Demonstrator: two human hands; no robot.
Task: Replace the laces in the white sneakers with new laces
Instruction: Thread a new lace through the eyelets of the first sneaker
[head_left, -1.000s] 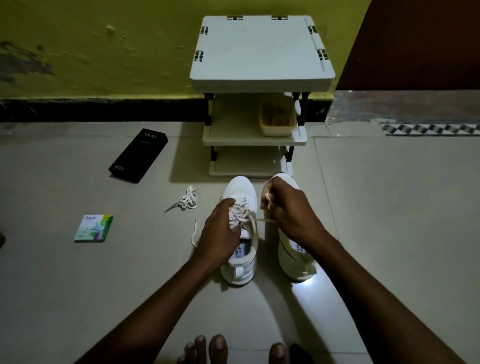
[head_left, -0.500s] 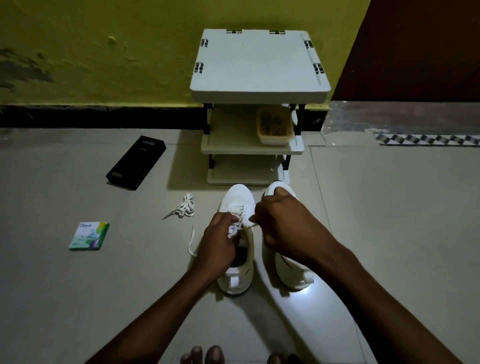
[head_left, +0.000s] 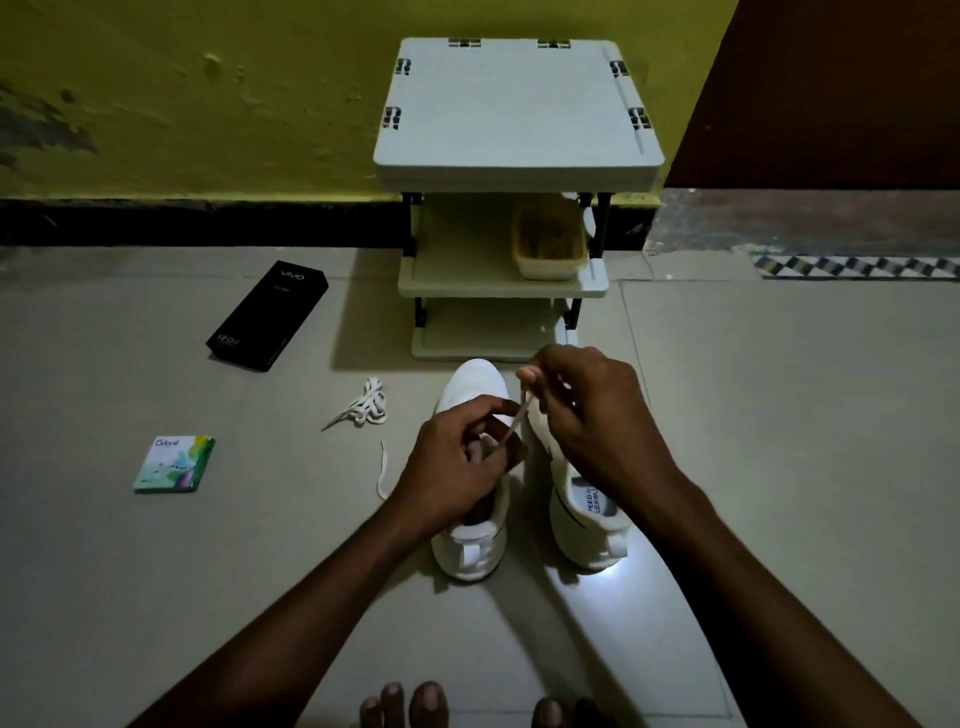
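Observation:
Two white sneakers stand side by side on the floor, toes pointing away from me. My left hand (head_left: 457, 462) lies curled over the tongue of the left sneaker (head_left: 475, 545) and hides its eyelets. Above the gap between the shoes my right hand (head_left: 587, 415) pinches a white lace (head_left: 515, 423) that runs taut down toward my left fingers. The right sneaker (head_left: 587, 525) shows its printed insole. One loose end of lace (head_left: 383, 470) trails on the floor left of the left sneaker. A bundled white lace (head_left: 363, 408) lies further left.
A small grey three-tier rack (head_left: 519, 114) stands against the yellow wall just beyond the shoes, with a beige tub (head_left: 548, 241) on its middle shelf. A black phone box (head_left: 268, 314) and a small green packet (head_left: 174, 464) lie on the floor at the left. My toes (head_left: 410, 704) show at the bottom edge.
My right hand has risen and drawn the lace up and away from the left sneaker. My left hand stays on the shoe's tongue.

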